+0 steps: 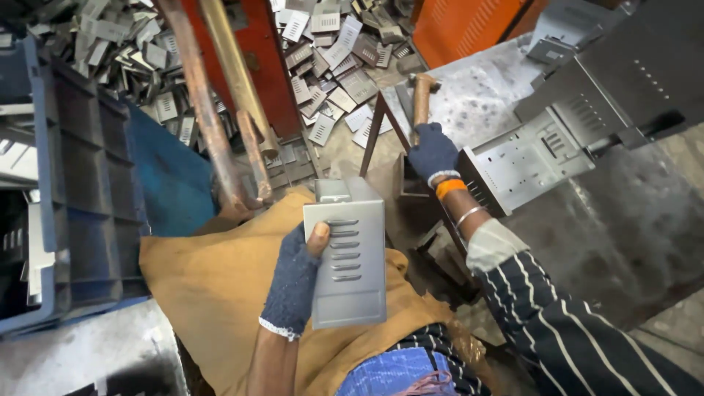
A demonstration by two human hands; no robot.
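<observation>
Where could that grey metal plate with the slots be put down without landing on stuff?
Bare patches: the brown cloth left of the left hand, and the grey metal tabletop beyond the right hand. The floor pile of metal pieces is crowded.

Crate (73, 205) at left edge of frame; scattered metal plates (323, 66) along top, behind two poles (220, 110). Cloth (213, 286) at lower centre, under a plate (348, 253). Perforated box (524, 158) at right, seemingly on a table (631, 220).

I see a grey louvred metal plate (346, 257), dark blue knit gloves on my left hand (293, 282) and right hand (434, 152), a navy white-striped sleeve (565, 323), a mustard cloth (213, 286), a blue crate (81, 198).
</observation>
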